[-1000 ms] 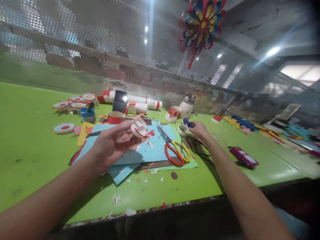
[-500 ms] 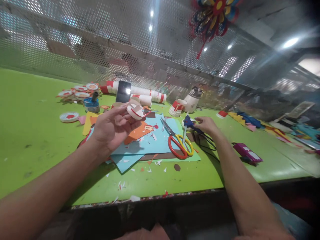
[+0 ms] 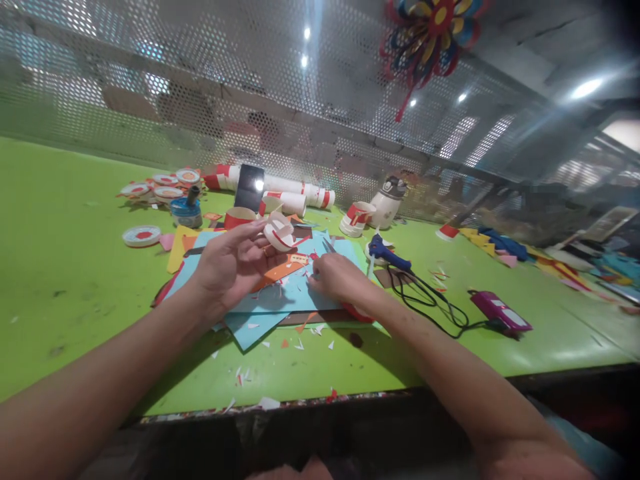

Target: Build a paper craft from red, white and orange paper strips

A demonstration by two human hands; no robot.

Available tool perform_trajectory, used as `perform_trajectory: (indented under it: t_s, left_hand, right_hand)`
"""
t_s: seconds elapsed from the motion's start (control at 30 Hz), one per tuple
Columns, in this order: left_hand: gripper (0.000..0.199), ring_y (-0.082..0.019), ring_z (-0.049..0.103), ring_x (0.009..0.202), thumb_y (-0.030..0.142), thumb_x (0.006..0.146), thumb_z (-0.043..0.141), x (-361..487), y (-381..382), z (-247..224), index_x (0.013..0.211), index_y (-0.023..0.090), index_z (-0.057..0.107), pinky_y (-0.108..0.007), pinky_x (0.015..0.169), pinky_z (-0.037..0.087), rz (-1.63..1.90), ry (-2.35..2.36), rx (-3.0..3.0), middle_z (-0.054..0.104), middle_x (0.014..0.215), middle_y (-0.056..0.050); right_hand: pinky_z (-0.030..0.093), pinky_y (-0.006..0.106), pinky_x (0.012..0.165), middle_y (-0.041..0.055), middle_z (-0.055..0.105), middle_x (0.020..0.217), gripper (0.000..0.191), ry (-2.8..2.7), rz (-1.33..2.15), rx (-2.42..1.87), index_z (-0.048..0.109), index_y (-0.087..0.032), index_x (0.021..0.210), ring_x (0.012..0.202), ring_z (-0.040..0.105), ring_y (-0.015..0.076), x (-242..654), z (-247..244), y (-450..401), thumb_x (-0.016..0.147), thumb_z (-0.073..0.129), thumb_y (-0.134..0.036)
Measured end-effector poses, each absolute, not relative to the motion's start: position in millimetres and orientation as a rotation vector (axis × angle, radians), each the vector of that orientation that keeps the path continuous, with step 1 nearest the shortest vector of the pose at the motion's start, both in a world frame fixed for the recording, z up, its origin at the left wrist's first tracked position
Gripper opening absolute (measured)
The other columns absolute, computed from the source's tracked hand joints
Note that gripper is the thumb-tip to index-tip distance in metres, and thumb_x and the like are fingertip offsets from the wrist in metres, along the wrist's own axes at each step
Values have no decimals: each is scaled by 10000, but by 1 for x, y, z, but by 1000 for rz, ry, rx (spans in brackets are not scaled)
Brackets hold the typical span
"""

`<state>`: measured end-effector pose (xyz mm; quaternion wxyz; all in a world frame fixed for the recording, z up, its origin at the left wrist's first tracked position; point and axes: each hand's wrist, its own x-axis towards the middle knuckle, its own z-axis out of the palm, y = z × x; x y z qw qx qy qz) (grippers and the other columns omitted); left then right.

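In my left hand [image 3: 233, 263], fingers pinch a white paper ring [image 3: 280, 232] with a red strip along its edge, tilted above the paper. My right hand [image 3: 340, 277] is just to its right, fingers curled downward over a light blue sheet [image 3: 310, 300]; what they hold, if anything, is hidden. Below that wrist lie scissors, mostly covered, with a bit of red handle [image 3: 359, 312] showing. A small red-and-cream piece [image 3: 300, 259] lies between the hands. To the right, a blue glue gun [image 3: 393, 253] rests with its tip toward a white round object.
Behind stand a black phone [image 3: 249, 188], white-and-red paper tubes [image 3: 320, 195], a paper cup [image 3: 356, 220] and a white bottle [image 3: 387, 203]. At left are a blue jar [image 3: 186, 212] and round paper pieces [image 3: 141, 235]. A purple power box [image 3: 501, 312] with a cable sits right.
My right hand has left the glue gun and moved left over the blue sheet, covering most of the scissors. The left hand and paper ring have shifted slightly right.
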<state>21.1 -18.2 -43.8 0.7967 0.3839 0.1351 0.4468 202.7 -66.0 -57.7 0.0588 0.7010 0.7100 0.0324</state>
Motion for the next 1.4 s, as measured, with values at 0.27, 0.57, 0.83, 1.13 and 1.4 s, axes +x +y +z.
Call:
perform_trajectory:
  t_s: [0.27,0.57,0.83,1.13,1.4]
  left_hand:
    - [177,-167,610,804,213,791,605,21,-20,-44,895,108,702,-284,704,532,922,282,814,674,866,-75]
    - [199,-169,626,812,223,778,635,21,-20,-48,924,107,703,-288,750,528,897,268,830,691,885,-81]
    - [172,-162,628,758,180,785,598,21,-22,-44,885,91,706,-274,711,535,885,282,798,690,840,-94]
    - [230,-179,650,791,211,798,621,27,-29,-53,982,108,716,-265,675,549,774,315,810,707,925,-117]
    - [216,-201,647,837,189,814,602,28,-36,-50,970,95,720,-305,716,570,698,346,822,697,978,-123]
  right_hand:
    - [422,278,657,178,716,945,288,2095,93,2096,697,-90,960,850,662,247,203,-62,-58,820,488,-228]
    - [438,307,706,198,705,926,228,2132,8,2081,704,-91,900,883,655,284,197,-62,-48,752,538,-142]
    - [422,250,591,76,679,738,109,2283,-285,2260,654,-118,758,685,610,167,229,-42,-63,733,549,-139]
    - [456,230,502,7,645,660,242,2560,-1985,2566,620,-130,804,535,575,94,240,-35,-87,670,762,-274]
    - [460,237,517,19,664,625,188,2678,-2172,2622,658,-142,687,558,600,111,228,-36,-94,719,761,-296]
